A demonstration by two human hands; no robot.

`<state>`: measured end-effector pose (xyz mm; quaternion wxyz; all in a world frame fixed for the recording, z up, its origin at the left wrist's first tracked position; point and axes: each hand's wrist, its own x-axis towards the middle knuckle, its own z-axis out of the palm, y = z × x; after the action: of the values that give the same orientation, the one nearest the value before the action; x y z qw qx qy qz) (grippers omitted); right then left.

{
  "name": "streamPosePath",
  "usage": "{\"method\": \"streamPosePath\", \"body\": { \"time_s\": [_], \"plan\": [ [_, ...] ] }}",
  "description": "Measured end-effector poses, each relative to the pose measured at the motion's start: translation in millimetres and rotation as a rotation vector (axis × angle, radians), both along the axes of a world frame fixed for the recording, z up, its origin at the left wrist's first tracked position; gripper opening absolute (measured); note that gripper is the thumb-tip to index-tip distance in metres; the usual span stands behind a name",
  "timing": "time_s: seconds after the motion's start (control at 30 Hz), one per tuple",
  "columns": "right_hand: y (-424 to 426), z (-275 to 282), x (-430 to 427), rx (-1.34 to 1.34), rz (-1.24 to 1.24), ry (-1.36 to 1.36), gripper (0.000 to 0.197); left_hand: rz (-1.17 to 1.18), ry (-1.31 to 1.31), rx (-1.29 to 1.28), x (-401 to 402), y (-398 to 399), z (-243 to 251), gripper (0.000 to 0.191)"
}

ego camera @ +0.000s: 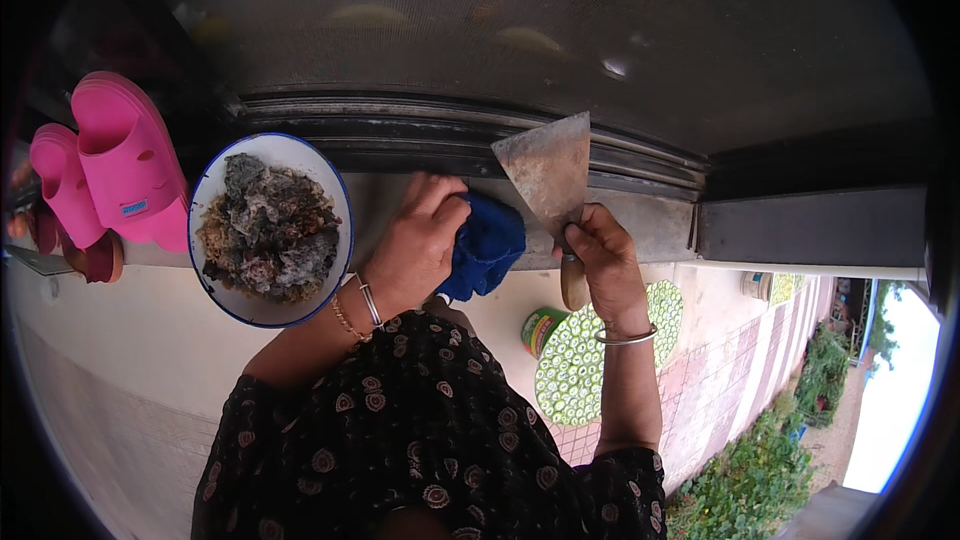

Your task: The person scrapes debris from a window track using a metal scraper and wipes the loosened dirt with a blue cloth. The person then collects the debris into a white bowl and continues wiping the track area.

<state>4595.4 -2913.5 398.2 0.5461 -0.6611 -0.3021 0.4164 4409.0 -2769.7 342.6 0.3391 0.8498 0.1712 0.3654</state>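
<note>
My left hand (424,234) is closed on a dark blue cloth (487,246) resting on the sill (660,229) below a black sliding-door track (420,136). Its fingertips are partly hidden. In my right hand (606,259) is a putty knife (553,169) with a worn, stained steel blade and a wooden handle. The blade points up and away from me, over the track. Left of my left hand stands a white enamel basin (274,315) with a blue rim. Grey and brown clumps of matted debris (274,229) fill much of it.
Pink slides (127,165) stand at the left, beside the basin. Beyond the track is a dark mesh screen (480,22). On the paving at the right are a green bucket (541,330), round spreads of green slices (574,375), and plants (750,465).
</note>
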Motion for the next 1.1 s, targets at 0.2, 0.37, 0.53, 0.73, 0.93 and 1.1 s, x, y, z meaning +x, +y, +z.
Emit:
{"method": "streamPosePath", "body": {
  "time_s": [0.2, 0.37, 0.53, 0.73, 0.93, 1.1],
  "plan": [
    [-6.5, -38.5, -5.5, 0.257, -0.209, 0.263, 0.009, 0.161, 0.163, 0.154, 24.8, -5.6, 14.9, 0.014],
    [-17.0, -46.1, 4.9, 0.316, -0.276, 0.306, 0.009, 0.302, 0.071, 0.309, 35.2, -25.0, 34.9, 0.008],
    [-13.7, -52.0, 6.4, 0.302, -0.238, 0.394, 0.014, 0.094, -0.021, -0.163, 79.4, -48.4, 39.8, 0.017],
    [-11.8, -66.0, 4.9, 0.372, -0.093, 0.471, 0.009, 0.01, -0.117, -0.711, 101.3, -40.9, 10.3, 0.01],
    [-2.6, -59.1, 10.5, 0.479, 0.185, -0.342, 0.05, -0.069, -0.341, -0.762, 91.5, -18.5, 56.1, 0.012],
    [18.4, -44.4, -7.9, 0.459, 0.391, -0.919, 0.051, -0.114, -0.323, -0.809, 85.5, -5.8, 87.7, 0.018]
  ]
}}
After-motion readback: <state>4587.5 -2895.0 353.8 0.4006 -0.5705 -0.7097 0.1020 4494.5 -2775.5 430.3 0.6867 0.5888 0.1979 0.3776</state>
